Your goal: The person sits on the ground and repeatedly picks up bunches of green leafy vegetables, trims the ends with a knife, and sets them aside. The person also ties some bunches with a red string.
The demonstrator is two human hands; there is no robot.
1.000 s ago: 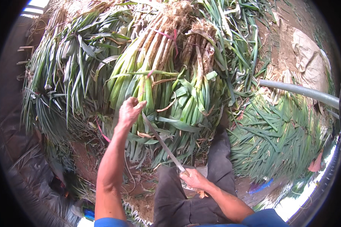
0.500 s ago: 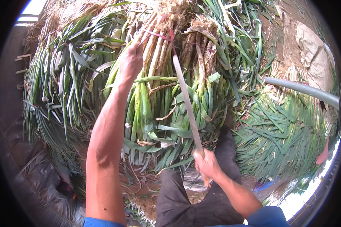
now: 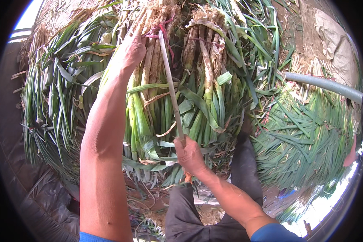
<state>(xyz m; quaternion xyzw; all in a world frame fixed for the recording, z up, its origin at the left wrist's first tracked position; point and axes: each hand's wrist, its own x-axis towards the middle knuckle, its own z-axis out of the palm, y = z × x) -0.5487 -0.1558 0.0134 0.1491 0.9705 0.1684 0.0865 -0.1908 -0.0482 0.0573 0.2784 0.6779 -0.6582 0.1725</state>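
Observation:
A bundle of long green onions (image 3: 148, 68) lies before me, pale stalks and roots at the far end, green leaves toward me. Pink string (image 3: 159, 29) ties it near the roots. My left hand (image 3: 132, 50) is closed on the bundle's left side beside the string; its fingertips are partly hidden. In my right hand (image 3: 189, 155), fingers are wrapped round a long, thin grey stick-like tool (image 3: 171, 84). The tool's far tip reaches the pink string. Something orange shows below my right fist. A second onion bundle (image 3: 207, 52) lies close by on the right.
Heaped green onions (image 3: 64, 84) spread to the left, with another pile (image 3: 302, 137) at the right. A grey metal pipe (image 3: 324, 83) juts in above that pile. Beige sacking (image 3: 330, 44) lies at the far right. My dark-trousered legs (image 3: 201, 218) are at the near edge.
My right hand has moved left and farther away with the tool, whose tip stays at the pink string. The bundle and my left hand sit slightly farther left and higher in view.

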